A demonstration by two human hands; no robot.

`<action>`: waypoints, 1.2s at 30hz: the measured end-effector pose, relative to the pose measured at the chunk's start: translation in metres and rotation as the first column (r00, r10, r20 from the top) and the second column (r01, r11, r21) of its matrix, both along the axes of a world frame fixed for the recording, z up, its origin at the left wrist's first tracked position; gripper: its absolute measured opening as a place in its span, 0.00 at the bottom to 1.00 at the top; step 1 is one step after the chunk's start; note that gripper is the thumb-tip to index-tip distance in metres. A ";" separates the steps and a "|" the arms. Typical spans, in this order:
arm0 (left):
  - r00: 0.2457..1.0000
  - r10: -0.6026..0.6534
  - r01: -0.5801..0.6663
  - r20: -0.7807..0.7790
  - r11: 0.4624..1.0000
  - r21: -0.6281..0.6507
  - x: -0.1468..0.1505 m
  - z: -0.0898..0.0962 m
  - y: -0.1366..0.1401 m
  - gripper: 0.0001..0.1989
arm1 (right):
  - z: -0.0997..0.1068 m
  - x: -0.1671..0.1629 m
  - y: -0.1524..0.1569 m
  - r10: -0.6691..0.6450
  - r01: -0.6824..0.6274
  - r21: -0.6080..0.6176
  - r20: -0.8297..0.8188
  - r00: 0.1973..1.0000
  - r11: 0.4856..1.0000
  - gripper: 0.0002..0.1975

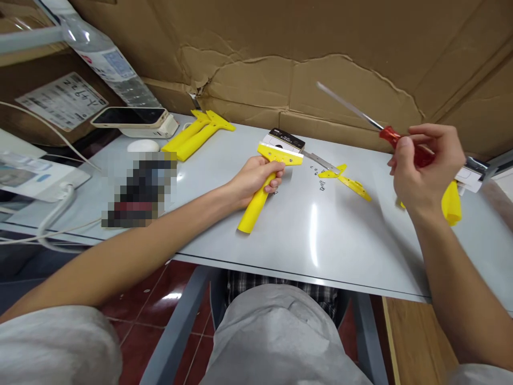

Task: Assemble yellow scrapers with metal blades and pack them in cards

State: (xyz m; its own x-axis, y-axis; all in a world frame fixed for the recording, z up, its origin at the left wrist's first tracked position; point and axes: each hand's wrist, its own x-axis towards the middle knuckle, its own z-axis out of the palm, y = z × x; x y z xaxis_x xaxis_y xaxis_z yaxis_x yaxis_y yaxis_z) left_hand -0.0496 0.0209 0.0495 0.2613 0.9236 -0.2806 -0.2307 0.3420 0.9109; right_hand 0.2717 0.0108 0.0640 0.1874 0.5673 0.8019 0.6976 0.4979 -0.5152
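Observation:
My left hand [258, 179] is wrapped round the handle of a yellow scraper [256, 206], whose wide head carries a pale metal blade along its far edge. Raised above the table's right side, my right hand [427, 163] grips the red handle of a screwdriver [355, 109]; its shaft points up and to the left. Between the hands lie thin yellow plastic plates [355, 187], a metal blade strip [320, 161] and several small screws [321, 185]. Behind the scraper is a black and white packet [286, 140].
Yellow scraper handles [200, 133] lie at the back left, with another yellow handle [451, 203] at right. A phone [128, 116], a white mouse [143, 146], a power strip [44, 176] with cables and a plastic bottle [108, 59] are on the left. Cardboard [248, 80] walls the back.

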 end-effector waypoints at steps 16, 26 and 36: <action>0.974 -0.056 0.064 -0.220 0.997 0.030 -0.005 -0.008 0.006 0.14 | 0.011 -0.007 0.001 0.283 -0.251 0.138 -0.330 0.901 0.958 0.24; 0.969 -0.061 0.077 -0.239 0.995 0.058 -0.005 -0.008 0.006 0.14 | 0.004 -0.016 -0.003 0.354 -0.376 0.036 -0.432 0.830 0.926 0.28; 0.967 -0.059 0.074 -0.249 0.996 0.051 -0.002 -0.003 0.002 0.15 | 0.003 -0.025 -0.006 0.409 -0.468 -0.010 -0.469 0.783 0.884 0.29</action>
